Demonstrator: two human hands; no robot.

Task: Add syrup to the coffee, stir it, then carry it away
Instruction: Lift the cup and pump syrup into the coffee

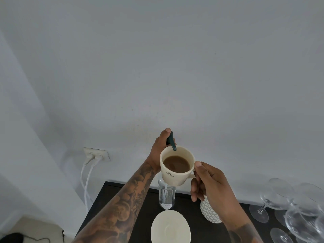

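Observation:
A cream cup of brown coffee is held up in the air by my right hand, whose fingers curl round its handle. Behind the cup stands a clear syrup bottle with a dark green pump head. My left hand grips the top of that bottle, thumb on the pump, and the spout hangs over the cup's far rim. The bottle's upper part is hidden behind the cup. The cream saucer lies bare on the dark table below.
The dark table ends at its left edge near a wall socket with two white cables. A white patterned vase stands under my right wrist. Several upturned wine glasses crowd the table's right side.

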